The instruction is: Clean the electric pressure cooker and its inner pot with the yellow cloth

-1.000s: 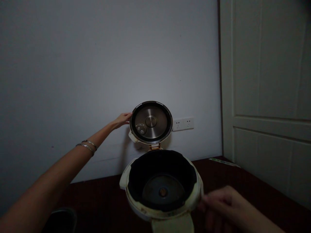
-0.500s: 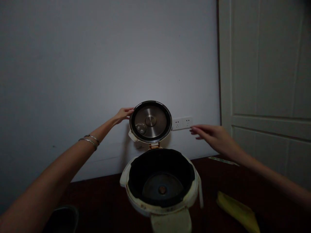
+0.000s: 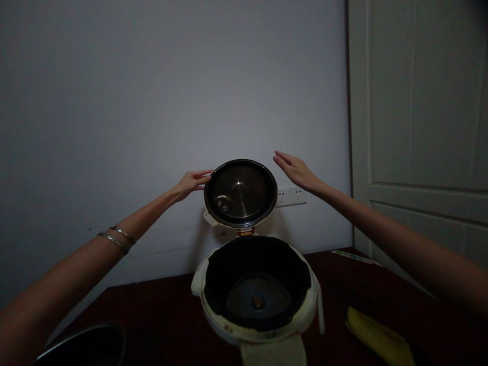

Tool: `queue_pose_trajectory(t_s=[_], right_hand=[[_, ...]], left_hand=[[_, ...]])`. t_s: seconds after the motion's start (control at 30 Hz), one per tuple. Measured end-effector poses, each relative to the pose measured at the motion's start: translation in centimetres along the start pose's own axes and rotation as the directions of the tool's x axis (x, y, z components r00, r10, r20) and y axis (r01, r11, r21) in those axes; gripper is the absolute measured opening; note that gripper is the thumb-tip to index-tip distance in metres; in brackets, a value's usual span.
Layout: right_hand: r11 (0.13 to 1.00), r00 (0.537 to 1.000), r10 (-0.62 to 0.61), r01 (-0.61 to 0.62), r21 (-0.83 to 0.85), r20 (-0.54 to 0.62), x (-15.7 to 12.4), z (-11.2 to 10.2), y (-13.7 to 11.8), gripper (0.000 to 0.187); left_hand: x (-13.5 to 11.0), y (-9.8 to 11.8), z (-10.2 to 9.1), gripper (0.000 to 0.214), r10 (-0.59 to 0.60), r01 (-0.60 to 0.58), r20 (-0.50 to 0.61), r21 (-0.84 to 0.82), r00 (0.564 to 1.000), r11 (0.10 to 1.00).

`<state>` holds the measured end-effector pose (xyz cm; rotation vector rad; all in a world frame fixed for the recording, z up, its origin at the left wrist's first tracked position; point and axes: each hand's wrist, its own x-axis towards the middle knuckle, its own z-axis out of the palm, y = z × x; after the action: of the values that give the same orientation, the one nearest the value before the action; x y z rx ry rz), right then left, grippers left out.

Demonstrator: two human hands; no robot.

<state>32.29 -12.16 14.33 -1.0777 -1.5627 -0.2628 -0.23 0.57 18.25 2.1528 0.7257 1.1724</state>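
A white rice cooker (image 3: 305,317) stands open on the dark red table, its dark inside bare down to the heating plate. Its round hinged lid (image 3: 240,193) is raised upright, metal inner face toward me. My left hand (image 3: 189,183) touches the lid's left rim with the fingertips, fingers stretched out. My right hand (image 3: 294,170) hovers just right of the lid's upper rim, fingers straight and together, holding nothing.
A wall socket (image 3: 292,196) sits behind the lid. A yellow cloth-like thing (image 3: 377,338) lies on the table at the right. The rim of a dark metal pot (image 3: 87,343) shows at lower left. A white door (image 3: 419,127) closes off the right side.
My right hand has risen from the table's front right to beside the lid's upper right rim. The lid has tipped slightly. My left hand stays on its left rim.
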Motion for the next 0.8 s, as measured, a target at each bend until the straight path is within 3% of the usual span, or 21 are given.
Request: queue_pose_trajectory(t_s=[0.23, 0.5, 0.8], right_hand=[[0.997, 0.995, -0.032, 0.025, 0.077, 0.089, -2.1, 0.8, -1.0, 0.061], [0.983, 0.991, -0.071, 0.05, 0.175, 0.114, -5.8, 0.1, -1.6, 0.048], [0.974, 0.97, -0.115, 0.068, 0.218, 0.212, -9.5, -2.0, -3.0, 0.04]], left_hand=[[-3.3, 2.1, 0.4, 0.039, 0.013, -0.013, 0.027, 0.029, 1.0, 0.999], [-7.2, 3.8, 0.6, 0.047, 0.075, -0.145, 0.298, 0.219, 0.952, 0.965], [-10.9, 4.3, 1.4, 0.042, 0.042, -0.15, 0.397, 0.246, 0.917, 0.958]])
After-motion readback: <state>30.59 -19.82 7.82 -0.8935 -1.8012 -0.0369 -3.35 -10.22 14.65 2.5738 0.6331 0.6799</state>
